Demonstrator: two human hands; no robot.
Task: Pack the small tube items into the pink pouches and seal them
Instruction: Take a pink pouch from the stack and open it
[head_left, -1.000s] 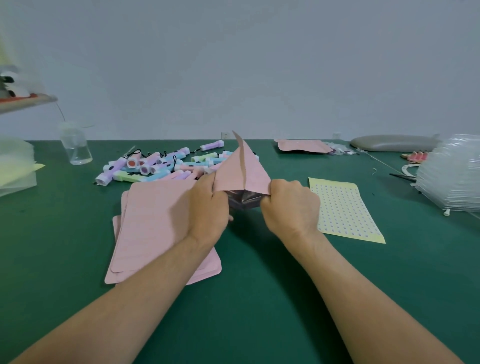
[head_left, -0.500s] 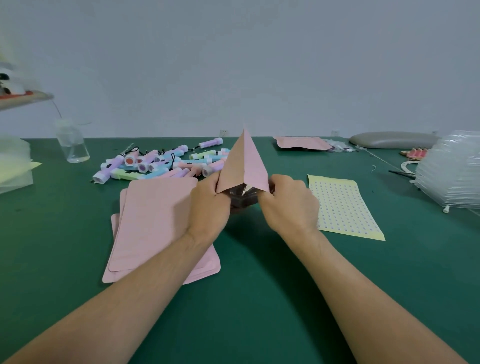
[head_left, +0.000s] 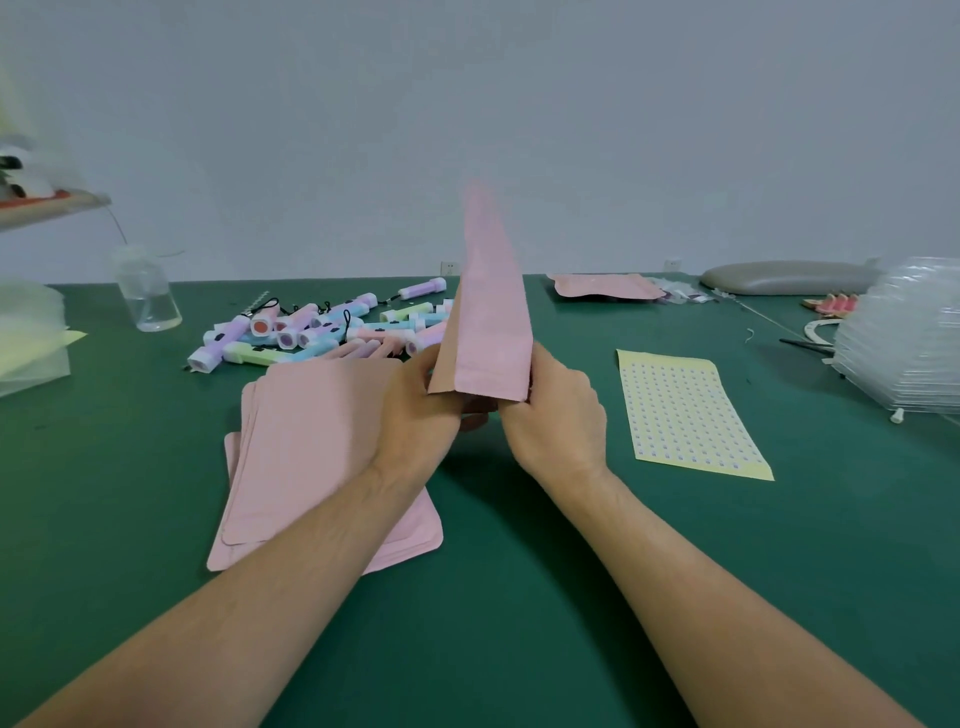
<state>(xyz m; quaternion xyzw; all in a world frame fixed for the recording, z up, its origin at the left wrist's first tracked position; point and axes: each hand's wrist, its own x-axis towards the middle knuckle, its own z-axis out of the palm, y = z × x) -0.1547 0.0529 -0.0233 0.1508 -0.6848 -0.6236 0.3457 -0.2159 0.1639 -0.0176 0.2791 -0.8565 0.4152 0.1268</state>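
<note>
Green table (head_left: 519, 597), grey wall behind. Both hands up at centre, holding 1 pink pouch (head_left: 488, 312) upright, its mouth end down toward the person. Left hand (head_left: 415, 421) pinches the left lower edge and right hand (head_left: 558, 415) pinches the right lower edge, likely to spread the mouth for loading. Can't tell if anything is inside. Stack of flat pouches (head_left: 311, 441) lies under the left forearm, within easy reach. Pile of small tubes (head_left: 322, 332) sits just behind the stack, not yet packed. Sticker sheet (head_left: 685, 410) lies to the right, probably for sealing. 1 more pouch (head_left: 602, 287) lies at the far edge.
</note>
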